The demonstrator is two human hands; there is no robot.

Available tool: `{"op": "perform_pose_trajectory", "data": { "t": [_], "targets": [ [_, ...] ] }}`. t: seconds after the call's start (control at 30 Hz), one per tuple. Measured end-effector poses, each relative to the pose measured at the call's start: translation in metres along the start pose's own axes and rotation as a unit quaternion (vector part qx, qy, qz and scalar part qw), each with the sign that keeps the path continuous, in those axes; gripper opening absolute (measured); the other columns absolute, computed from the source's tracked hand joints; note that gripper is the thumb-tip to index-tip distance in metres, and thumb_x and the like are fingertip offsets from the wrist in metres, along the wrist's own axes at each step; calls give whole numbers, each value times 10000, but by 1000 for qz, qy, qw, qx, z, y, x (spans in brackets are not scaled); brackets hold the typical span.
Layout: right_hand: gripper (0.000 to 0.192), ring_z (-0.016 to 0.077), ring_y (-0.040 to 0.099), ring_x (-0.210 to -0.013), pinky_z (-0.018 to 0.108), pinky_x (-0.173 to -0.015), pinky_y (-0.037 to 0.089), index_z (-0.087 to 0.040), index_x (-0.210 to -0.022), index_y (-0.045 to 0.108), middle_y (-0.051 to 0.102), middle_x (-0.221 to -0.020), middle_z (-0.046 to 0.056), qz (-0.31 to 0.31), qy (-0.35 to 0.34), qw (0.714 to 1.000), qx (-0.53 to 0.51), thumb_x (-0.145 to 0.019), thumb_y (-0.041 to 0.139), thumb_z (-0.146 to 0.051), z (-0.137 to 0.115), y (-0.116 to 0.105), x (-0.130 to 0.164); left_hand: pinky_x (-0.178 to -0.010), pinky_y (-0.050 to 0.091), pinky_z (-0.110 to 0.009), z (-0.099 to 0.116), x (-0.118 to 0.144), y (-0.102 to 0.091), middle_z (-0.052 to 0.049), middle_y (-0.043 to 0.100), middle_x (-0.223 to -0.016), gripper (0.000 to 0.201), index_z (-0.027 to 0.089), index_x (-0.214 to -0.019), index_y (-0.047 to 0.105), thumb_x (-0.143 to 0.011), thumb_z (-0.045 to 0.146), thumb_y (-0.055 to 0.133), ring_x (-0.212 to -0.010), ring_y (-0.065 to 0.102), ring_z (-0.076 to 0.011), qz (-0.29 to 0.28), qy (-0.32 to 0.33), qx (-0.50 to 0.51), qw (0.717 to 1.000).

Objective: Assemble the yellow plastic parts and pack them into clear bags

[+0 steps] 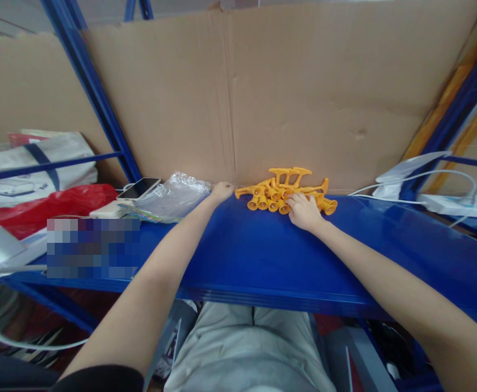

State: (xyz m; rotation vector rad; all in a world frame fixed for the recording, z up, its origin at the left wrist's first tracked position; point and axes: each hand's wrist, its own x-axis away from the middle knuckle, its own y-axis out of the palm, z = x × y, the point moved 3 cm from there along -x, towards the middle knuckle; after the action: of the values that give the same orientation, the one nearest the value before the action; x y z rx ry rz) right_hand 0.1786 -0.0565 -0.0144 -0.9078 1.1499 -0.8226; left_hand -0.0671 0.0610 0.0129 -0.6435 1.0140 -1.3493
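Observation:
A pile of yellow-orange plastic pieces (273, 206) lies on the blue shelf top against the cardboard. Round cup-like ends face me, and several T-shaped ends stick up at the back. My right hand (304, 212) is on the front right of the pile, its fingers bent around a yellow piece at the front row. Left of the pile, my left hand (222, 191) is closed close to the cardboard, beside the leftmost piece. Its fingertips are turned away, so whatever they may hold is hidden. Clear plastic bags (177, 197) lie left of that hand.
A tall cardboard sheet (303, 87) backs the blue shelf top (254, 261). At left are a phone (140, 188), a red plastic bag (62, 204) and a white bag (38, 163). A power strip (450, 204) with white cables sits at right, by the blue post.

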Motion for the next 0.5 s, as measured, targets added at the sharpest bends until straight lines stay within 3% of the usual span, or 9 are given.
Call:
{"op": "perform_pose_trajectory", "data": {
  "t": [0.1,0.23,0.37,0.5],
  "targets": [
    [430,319,453,-1284,495,-1019,326,-107,-1232,647,590,-1372,192,2,-3,1000,0,-869,416,-118,0,0,1,-1070,429,-404,-42,5,-23,-180,603,-1374,453,128,-1316,614,-886,183,481,-1322,521,-318,56,-49,-152,986],
    [426,320,460,-1275,497,-1008,327,-99,-1220,650,596,-1360,199,11,-7,1000,-4,-866,414,-116,1,1,0,-1117,325,-603,-89,16,-36,-250,378,-1548,622,70,-1463,446,-909,349,497,-1450,314,-410,29,-140,-221,965],
    [415,314,465,-1270,494,-1000,330,-106,-1204,651,601,-1359,194,19,-9,1000,-3,-866,411,-114,2,3,0,-1120,287,-646,-106,18,-41,-243,317,-1583,781,126,-1509,394,-885,582,500,-1472,242,-444,14,-161,-225,961],
    [410,306,458,-1283,478,-1010,319,-112,-1213,647,593,-1370,191,14,-8,1000,3,-876,414,-120,2,4,0,-1080,380,-587,-107,16,-42,-259,328,-1571,721,102,-1519,367,-923,500,449,-1430,344,-436,3,-140,-242,960]
  ]
}}
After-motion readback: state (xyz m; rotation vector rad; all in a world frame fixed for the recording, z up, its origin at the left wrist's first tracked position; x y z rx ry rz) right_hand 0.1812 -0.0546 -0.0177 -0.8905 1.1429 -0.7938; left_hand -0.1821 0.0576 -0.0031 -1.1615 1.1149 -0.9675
